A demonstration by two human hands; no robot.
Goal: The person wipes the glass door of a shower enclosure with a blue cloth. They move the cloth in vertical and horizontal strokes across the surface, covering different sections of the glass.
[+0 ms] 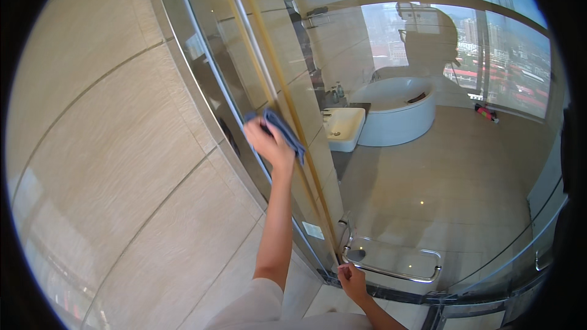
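My left hand (271, 144) is closed around a folded blue-grey cloth (285, 132). It presses the cloth to a narrow glass panel (244, 95) beside the yellowish edge strip (309, 168) of the glass door. Lower down, my right hand (353, 282) has its fingers curled in at the door's edge, just under the left end of a chrome bar handle (397, 274). Its fingertips are partly hidden, so what they grip does not show. A small white label (313, 230) sits low on the glass between the two hands.
Beige tiled wall (122, 146) fills the left side. Through the glass appear a white washbasin (343, 129), a round-fronted bathtub (394, 123), and a red bottle-like object (486, 113) on the floor by the windows. A dark reflection of a head covers part of the glass.
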